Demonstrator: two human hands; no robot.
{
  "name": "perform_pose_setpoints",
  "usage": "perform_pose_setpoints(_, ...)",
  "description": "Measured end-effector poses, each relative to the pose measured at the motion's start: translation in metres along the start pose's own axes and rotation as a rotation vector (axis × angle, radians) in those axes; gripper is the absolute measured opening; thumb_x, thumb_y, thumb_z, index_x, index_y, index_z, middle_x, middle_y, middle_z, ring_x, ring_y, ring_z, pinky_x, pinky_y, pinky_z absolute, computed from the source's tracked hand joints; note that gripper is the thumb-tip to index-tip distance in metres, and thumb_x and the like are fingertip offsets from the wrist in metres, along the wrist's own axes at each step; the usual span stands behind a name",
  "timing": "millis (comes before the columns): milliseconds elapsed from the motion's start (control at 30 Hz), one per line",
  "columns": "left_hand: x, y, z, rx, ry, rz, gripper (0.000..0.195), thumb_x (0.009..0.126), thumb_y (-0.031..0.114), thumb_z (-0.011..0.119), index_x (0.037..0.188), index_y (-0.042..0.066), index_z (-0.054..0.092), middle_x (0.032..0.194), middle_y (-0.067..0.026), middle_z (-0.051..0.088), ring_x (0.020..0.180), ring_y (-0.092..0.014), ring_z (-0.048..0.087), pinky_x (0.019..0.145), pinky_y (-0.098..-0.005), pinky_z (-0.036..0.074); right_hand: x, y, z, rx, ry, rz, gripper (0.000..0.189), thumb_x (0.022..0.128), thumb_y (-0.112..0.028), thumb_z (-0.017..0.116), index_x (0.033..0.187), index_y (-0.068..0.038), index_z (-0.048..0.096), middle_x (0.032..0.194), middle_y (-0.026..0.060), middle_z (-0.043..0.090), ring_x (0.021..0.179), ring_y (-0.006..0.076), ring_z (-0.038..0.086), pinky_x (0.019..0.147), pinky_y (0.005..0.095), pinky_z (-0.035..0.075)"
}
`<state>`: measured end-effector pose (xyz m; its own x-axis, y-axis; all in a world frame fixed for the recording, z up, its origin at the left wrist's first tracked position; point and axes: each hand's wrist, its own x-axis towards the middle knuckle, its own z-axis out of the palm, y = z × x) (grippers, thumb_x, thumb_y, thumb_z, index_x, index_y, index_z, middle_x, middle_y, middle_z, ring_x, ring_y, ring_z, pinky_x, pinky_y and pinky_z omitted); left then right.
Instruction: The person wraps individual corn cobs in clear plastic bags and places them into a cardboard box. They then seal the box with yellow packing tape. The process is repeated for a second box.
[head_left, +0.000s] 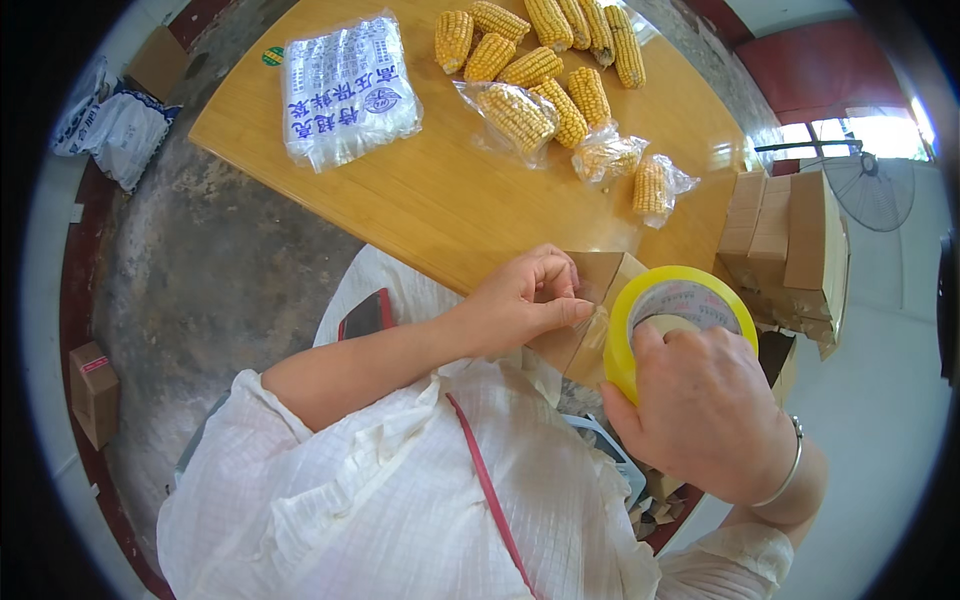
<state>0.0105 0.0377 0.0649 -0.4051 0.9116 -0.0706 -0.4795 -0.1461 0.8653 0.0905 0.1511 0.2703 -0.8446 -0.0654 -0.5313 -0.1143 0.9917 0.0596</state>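
My right hand (697, 412) grips a large yellow roll of packing tape (622, 330), its fingers reaching into the cardboard core. At the near table edge, a cardboard box (600, 262) is partly hidden by my hands and the roll. My left hand (544, 296) is over that box, thumb and curled fingers pinched on a strip of clear tape (596, 319) beside the roll. Beyond, on the wooden table (405, 210), lie several bare corn cobs (532, 67). Three nearer cobs are in clear plastic bags, among them a bagged cob (517, 116).
A printed pack of plastic bags (349, 90) lies on the table's left. Cardboard boxes (780, 232) are stacked at right, near a fan (870, 180). A red-edged phone (366, 315) rests on a white surface beside my left forearm. Another carton (95, 394) stands at the left wall.
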Motion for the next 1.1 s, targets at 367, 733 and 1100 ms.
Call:
perform_pose_setpoints(367,0.009,-0.001,0.003,-0.004,0.065,-0.111,0.014,0.083,0.015,0.080,0.079,0.006,0.070,0.105,-0.0016,0.054,0.091,-0.010,0.059,0.082,-0.0247,0.049,0.005,0.014,-0.024,0.054,-0.365,0.012,0.041,0.078,-0.030,0.074,0.091,0.006,0.060,0.071,0.0201,0.066,0.067,0.0363,0.066,0.066,0.0418,0.053)
perform_pose_setpoints(733,0.009,0.009,0.007,0.422,0.245,0.184,0.025,0.072,0.028,0.087,0.081,0.008,0.074,0.102,-0.0043,0.057,0.109,-0.017,0.052,0.091,-0.0337,0.043,0.008,0.008,-0.024,0.144,-0.329,0.072,0.036,0.078,-0.024,0.074,0.089,0.008,0.061,0.072,0.0219,0.067,0.068,0.0361,0.068,0.066,0.0412,0.055)
perform_pose_setpoints(1100,0.007,-0.009,0.008,-0.051,0.107,-0.156,0.031,0.077,0.024,0.085,0.068,0.004,0.063,0.090,-0.0049,0.061,0.077,-0.011,0.058,0.069,-0.0262,0.046,-0.001,0.012,-0.010,0.110,-0.121,-0.047,0.029,0.079,-0.021,0.066,0.077,0.006,0.057,0.057,0.0169,0.060,0.054,0.0336,0.063,0.054,0.0406,0.052)
